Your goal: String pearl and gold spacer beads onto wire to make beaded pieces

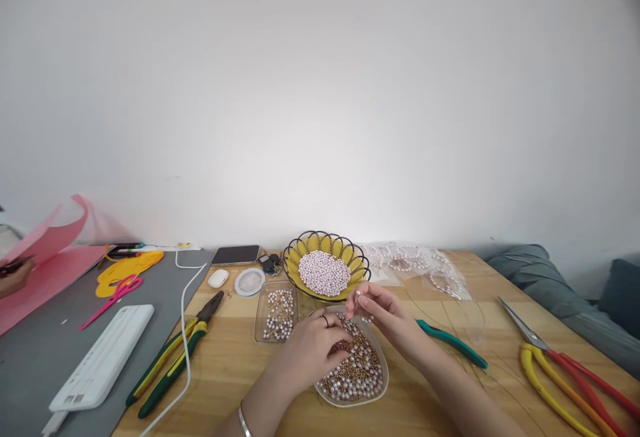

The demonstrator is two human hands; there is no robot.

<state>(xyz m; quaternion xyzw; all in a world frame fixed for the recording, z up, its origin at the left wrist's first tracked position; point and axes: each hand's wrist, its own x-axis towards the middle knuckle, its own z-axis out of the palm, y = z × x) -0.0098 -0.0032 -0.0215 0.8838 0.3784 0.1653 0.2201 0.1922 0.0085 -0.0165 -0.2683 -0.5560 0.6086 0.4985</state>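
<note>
My left hand (313,349) reaches over a shallow clear tray (384,383), its thumb and index finger slightly apart above the mixed beads (357,363). These beads are pearly white and bronze. A dark ring and a silver bangle are on this hand and wrist. Just above the tray's far right side, my right hand (383,313) pinches a small pearl bead (358,295) between thumb and fingers. A few more small beads show just under those fingers; any thread there is too fine to make out. Behind both hands stands a yellow basket (293,265) holding pale pearl beads (325,273).
A small clear box (259,320) of beads, a spool (250,281), a phone (235,254) and pliers (175,353) lie left. Right are a teal-handled tool (453,342), large scissors (560,370) and bagged bead strands (415,263). Another person's hand (17,278) holds something by pink paper (60,243).
</note>
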